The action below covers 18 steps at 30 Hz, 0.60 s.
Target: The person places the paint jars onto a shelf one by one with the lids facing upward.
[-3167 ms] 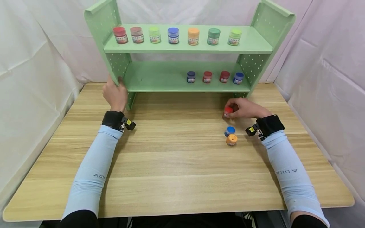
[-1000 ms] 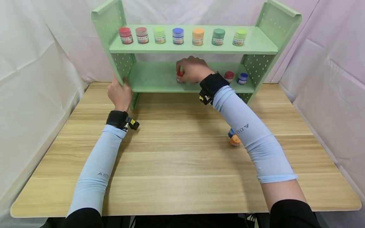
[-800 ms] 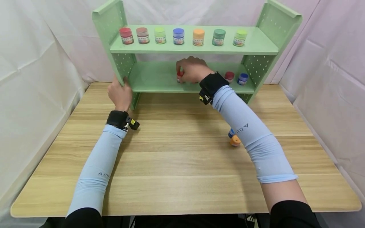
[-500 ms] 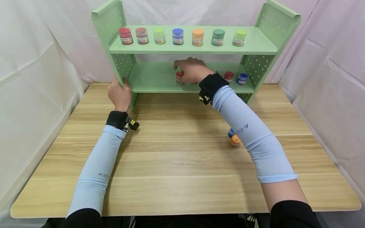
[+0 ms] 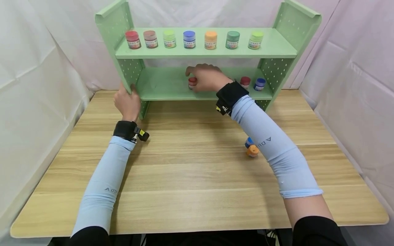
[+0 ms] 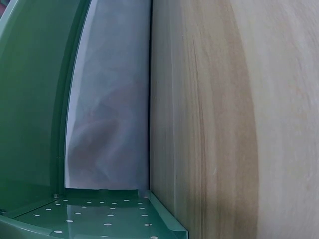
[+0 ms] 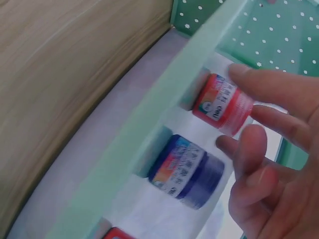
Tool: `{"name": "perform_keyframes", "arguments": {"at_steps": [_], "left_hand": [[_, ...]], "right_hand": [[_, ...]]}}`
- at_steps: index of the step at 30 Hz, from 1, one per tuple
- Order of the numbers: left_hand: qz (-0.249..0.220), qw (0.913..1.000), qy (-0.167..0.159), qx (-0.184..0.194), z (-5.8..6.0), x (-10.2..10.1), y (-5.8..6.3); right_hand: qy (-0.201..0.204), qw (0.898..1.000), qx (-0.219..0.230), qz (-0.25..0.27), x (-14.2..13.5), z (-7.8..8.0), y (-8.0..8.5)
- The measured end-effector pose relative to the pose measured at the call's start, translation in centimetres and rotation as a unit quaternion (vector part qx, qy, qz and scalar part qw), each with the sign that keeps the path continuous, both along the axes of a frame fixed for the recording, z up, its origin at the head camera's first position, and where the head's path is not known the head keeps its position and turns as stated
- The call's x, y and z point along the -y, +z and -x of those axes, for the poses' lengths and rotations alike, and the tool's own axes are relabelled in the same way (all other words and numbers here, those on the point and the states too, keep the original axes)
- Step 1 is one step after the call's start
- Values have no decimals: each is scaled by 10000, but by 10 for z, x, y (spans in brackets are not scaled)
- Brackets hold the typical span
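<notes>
My left hand (image 5: 127,104) grips the lower left side panel (image 5: 131,70) of the green shelf unit; the left wrist view shows the shelf's underside but not the grip. My right hand (image 5: 209,78) is over the lower shelf, beside a small red-lidded paint jar (image 5: 192,82). In the right wrist view that red jar (image 7: 223,103) stands upright on the shelf, and the thumb and fingers of the right hand (image 7: 279,164) are spread around it, apart from it. A dark blue paint jar (image 7: 187,171) stands next to it, hidden behind the hand in the head view.
Several paint jars line the upper shelf (image 5: 197,52). Right of the hand on the lower shelf are a dark red jar (image 5: 245,82) and a blue jar (image 5: 259,84). An orange jar (image 5: 252,151) and a blue jar (image 5: 248,142) stand on the table by the right forearm.
The right hand has carried the red jar from the table to the lower shelf, left of the dark blue jar, and its fingers have let go. The left hand keeps its hold.
</notes>
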<state>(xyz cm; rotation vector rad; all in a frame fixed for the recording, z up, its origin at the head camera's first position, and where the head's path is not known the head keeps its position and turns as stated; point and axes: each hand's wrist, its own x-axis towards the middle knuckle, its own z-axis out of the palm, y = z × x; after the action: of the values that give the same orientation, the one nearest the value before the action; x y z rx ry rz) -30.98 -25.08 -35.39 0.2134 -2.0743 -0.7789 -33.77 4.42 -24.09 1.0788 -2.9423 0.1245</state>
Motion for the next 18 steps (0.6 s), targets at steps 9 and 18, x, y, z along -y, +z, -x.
{"name": "perform_keyframes", "arguments": {"at_steps": [9, 18], "left_hand": [[73, 10000, 45, -16, -1, 0, -1], [33, 10000, 53, -24, -2, 1, 0]], "right_hand": [[561, 9933, -692, 731, -24, -14, -8], [950, 9774, -772, 1725, -71, -41, -28]]}}
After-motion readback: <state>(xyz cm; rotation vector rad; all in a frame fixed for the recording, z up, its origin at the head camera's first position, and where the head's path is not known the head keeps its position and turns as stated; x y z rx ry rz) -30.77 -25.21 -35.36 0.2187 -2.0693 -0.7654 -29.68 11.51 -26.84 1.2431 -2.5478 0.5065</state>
